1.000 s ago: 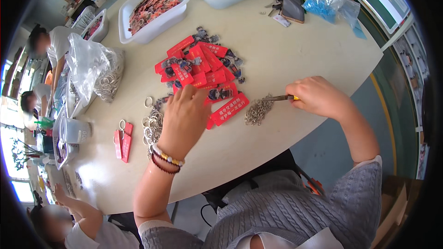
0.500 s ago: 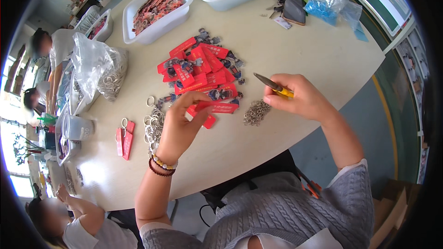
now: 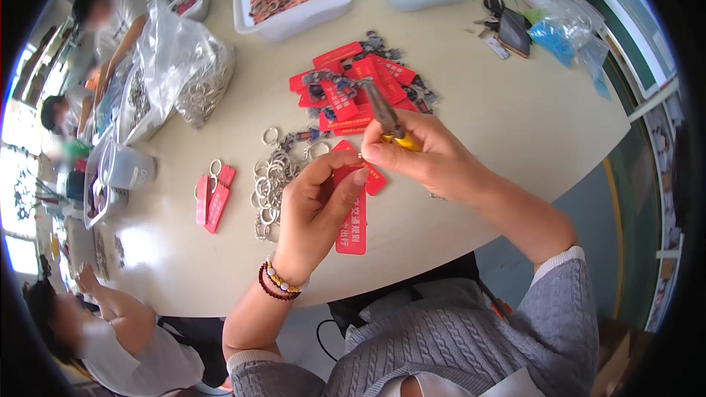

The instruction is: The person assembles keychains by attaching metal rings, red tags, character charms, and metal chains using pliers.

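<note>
My left hand (image 3: 318,209) is closed, pinching a red tag (image 3: 353,224) that hangs down past its fingertips. Close beside it, my right hand (image 3: 423,151) wraps round pliers (image 3: 384,110) with yellow handles, jaws pointing up and away. Between the fingertips of both hands shows a small metal piece (image 3: 360,155), too small to make out. Beyond the hands lies a heap of red tags (image 3: 344,100) with small printed figure charms (image 3: 421,93). Left of my left hand is a pile of silver key rings (image 3: 271,185). My right hand mostly hides the small metal links (image 3: 436,196).
Two red tags with rings (image 3: 215,202) lie farther left. A plastic bag of rings (image 3: 198,95), a clear cup (image 3: 126,165) and a white bin of orange-red pieces (image 3: 294,18) stand beyond. Keys and a phone (image 3: 513,33) lie at far right. Other people sit along the left.
My right hand has come left from the small metal links to meet my left hand, pliers still in it. The red tag in my left hand now hangs toward me. The view has shifted.
</note>
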`<state>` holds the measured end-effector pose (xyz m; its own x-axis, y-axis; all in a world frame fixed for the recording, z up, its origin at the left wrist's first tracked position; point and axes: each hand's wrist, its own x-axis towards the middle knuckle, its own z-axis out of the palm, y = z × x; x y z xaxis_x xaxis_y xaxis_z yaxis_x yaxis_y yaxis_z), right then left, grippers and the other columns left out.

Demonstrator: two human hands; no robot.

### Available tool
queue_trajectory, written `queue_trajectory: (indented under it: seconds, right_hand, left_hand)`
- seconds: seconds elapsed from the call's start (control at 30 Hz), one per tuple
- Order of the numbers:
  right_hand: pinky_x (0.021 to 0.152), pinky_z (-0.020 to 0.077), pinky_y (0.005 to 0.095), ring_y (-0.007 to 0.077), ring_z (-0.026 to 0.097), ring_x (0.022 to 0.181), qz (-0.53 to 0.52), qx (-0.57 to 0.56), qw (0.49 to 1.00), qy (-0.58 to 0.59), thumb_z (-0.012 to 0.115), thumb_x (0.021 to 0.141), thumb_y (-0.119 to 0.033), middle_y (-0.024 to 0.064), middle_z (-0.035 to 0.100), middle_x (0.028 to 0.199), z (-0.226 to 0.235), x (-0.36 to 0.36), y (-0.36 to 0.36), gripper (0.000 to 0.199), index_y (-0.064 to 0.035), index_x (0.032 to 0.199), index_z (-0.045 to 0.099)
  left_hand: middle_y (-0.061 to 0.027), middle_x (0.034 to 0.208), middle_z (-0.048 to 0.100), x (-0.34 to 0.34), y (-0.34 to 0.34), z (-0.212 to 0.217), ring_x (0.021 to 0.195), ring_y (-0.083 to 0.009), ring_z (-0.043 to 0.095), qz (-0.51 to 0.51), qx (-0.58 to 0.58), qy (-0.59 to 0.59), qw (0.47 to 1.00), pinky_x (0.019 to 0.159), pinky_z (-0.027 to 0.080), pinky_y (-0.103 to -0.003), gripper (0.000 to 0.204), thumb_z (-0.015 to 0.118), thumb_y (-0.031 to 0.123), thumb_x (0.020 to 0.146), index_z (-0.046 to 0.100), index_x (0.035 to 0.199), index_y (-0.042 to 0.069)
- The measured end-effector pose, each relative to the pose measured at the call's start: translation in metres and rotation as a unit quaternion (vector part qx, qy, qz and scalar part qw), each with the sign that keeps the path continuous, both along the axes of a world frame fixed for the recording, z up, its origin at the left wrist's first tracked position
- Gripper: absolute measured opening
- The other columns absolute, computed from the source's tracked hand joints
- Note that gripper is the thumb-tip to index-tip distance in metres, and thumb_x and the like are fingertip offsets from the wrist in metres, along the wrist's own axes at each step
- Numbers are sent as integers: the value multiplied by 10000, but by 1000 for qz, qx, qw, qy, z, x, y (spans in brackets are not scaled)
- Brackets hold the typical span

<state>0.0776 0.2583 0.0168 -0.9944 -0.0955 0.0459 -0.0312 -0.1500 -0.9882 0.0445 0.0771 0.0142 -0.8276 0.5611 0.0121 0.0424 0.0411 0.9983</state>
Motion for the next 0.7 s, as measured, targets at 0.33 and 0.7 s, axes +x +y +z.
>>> queue_trajectory:
  seconds: [0.33,0.7]
  right_hand:
    - [621,393,237,55,469,701,-4,120,991,58,647,891,-124,-27,533,789,-9,-3,-6,101,-42,897,588]
    - [641,436,378,281,560,696,158,404,888,155,642,858,-124,108,560,832,17,-7,20,162,-7,908,542]
  left_hand:
    - [1,780,574,-12,-13,-11,695,-37,500,-30,-10,-6,999,601,427,-209,131,598,75,924,614,1015,-17]
    - [-56,934,578,-22,-13,3,728,-125,589,-201,-70,-167,963,623,530,-269,207,509,28,942,502,1148,26]
